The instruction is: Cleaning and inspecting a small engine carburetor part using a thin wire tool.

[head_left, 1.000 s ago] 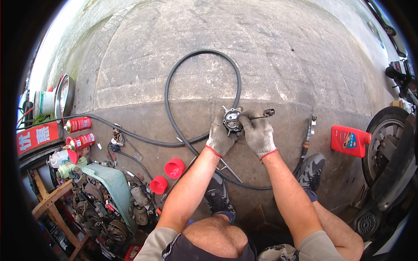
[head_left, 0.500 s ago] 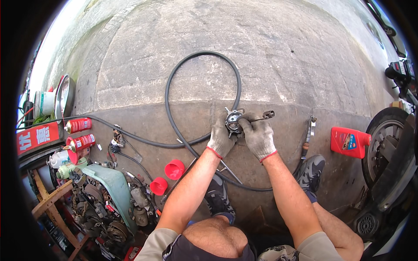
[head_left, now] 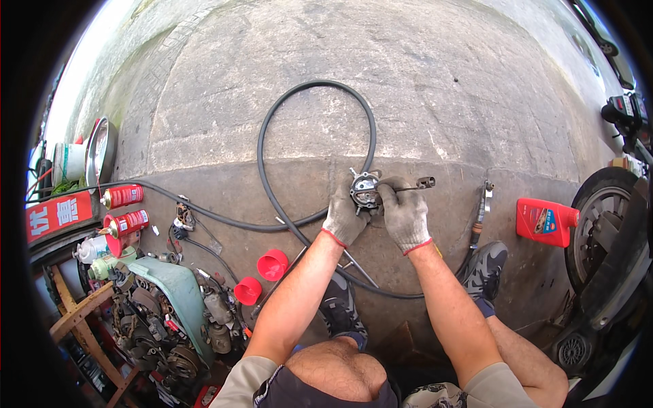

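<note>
A metal carburetor (head_left: 365,191) is held just above the concrete, its round opening facing up. My left hand (head_left: 345,216), in a grey work glove with a red cuff, wraps around its left and lower side. My right hand (head_left: 405,216), gloved the same, is closed at the carburetor's right edge. Out of its fingers to the right sticks a thin dark stem with a blocky end (head_left: 426,182); its other end is hidden. A black hose (head_left: 317,83) loops on the ground beyond my hands and passes under my left forearm.
Two red caps (head_left: 273,264) lie left of my left forearm. Farther left are red spray cans (head_left: 128,222) and a pale green bin (head_left: 178,285) beside a heap of metal parts. An air blow gun (head_left: 482,212), a red oil bottle (head_left: 544,222) and a wheel (head_left: 602,231) are at right.
The carburetor has turned slightly in my hands, and more of its round opening shows. The blocky end of the stem has shifted a little right. My arms stay nearly still.
</note>
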`<control>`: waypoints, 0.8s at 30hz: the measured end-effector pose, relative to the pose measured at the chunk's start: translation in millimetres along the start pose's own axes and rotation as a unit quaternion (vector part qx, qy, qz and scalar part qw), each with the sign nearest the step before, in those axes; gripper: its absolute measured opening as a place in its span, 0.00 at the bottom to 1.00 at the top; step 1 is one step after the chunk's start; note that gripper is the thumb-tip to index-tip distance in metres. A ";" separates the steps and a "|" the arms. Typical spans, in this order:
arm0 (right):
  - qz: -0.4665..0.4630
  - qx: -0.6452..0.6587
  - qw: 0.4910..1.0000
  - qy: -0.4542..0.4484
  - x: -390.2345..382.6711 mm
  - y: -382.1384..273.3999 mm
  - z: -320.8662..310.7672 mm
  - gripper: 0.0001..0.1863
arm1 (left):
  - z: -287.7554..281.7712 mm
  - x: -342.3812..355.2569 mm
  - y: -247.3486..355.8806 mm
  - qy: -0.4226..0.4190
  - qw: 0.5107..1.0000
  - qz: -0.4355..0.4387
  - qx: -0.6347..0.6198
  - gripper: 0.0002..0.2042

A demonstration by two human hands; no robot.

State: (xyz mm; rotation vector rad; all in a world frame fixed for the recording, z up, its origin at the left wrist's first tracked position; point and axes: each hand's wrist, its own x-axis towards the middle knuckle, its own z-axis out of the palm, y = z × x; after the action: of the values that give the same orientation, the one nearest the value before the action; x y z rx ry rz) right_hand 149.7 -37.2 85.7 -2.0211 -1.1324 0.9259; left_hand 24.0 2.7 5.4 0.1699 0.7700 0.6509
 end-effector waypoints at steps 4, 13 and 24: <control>0.015 0.028 0.999 -0.005 -1.6 2.7 2.5 0.13 | -16.9 5.0 -1.2 -0.078 0.991 -0.047 -0.099 0.28; -0.018 0.050 0.999 -0.010 -5.1 11.0 3.2 0.10 | 2.9 -3.4 2.5 0.002 0.998 -0.029 -0.062 0.29; -0.065 0.033 0.997 0.028 -10.2 24.9 10.2 0.08 | 5.8 -6.2 2.7 0.001 0.997 -0.048 -0.056 0.29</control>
State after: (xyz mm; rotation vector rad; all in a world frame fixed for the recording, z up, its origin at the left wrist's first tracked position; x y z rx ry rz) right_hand 148.3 -55.0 63.2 -1.8838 -1.1729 0.8253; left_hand 23.4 1.6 14.2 0.0303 0.7363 0.6010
